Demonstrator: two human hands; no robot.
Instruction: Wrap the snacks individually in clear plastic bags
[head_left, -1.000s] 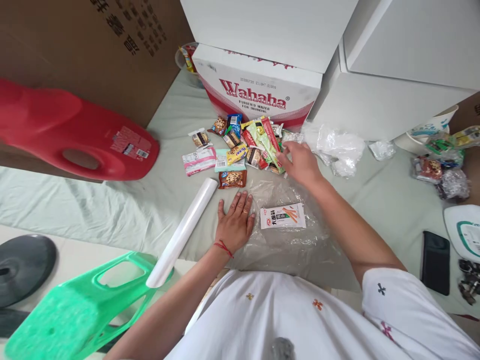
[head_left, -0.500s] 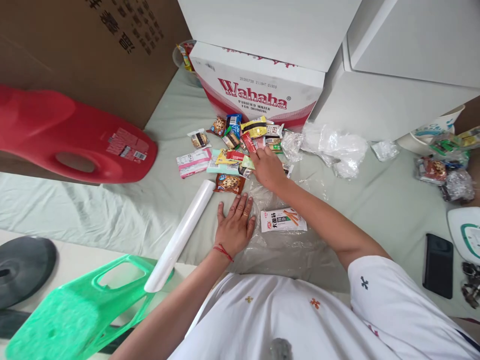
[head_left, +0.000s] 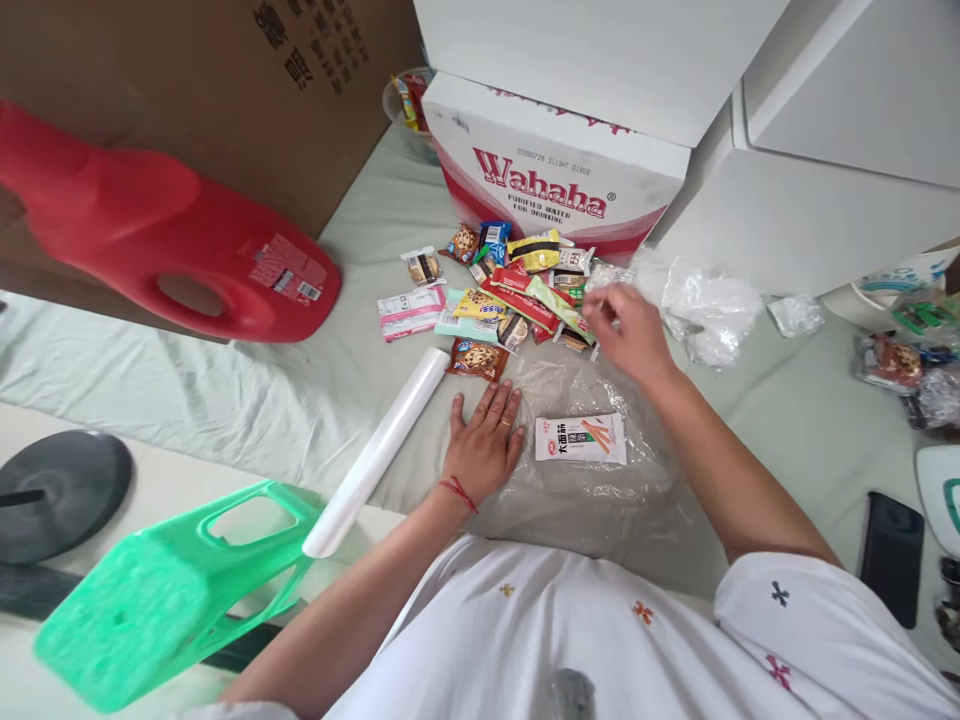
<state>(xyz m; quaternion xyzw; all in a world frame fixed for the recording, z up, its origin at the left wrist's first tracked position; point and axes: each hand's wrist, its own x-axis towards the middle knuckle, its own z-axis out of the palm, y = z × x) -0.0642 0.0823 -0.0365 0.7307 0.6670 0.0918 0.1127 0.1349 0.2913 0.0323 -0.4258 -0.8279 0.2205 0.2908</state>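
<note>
My left hand [head_left: 484, 440] lies flat on a clear plastic bag [head_left: 645, 490] spread over the cloth, fingers stretched out just below a brown cookie packet [head_left: 478, 360]. Loosely curled, my right hand [head_left: 626, 325] hovers at the right side of the snack pile, with no object visible in it. Its fingertips are close to the end of a light green packet [head_left: 561, 306], which lies across a red packet [head_left: 521, 297]; contact is unclear. Between my forearms, a white snack packet [head_left: 580, 439] with printed orange sticks rests on the plastic bag. A pink-and-white packet [head_left: 411, 312] lies at the pile's left.
Behind the pile stands a Wahaha carton [head_left: 555, 170]. A white plastic roll [head_left: 379, 450] lies left, near a green plastic holder [head_left: 142, 600] and a large red jug [head_left: 225, 250]. Crumpled clear plastic [head_left: 709, 305] and a dark phone [head_left: 892, 558] are at right.
My right hand has moved right, off the middle of the pile, uncovering more of the green and red packets. My left hand stays flat. The view has shifted slightly.
</note>
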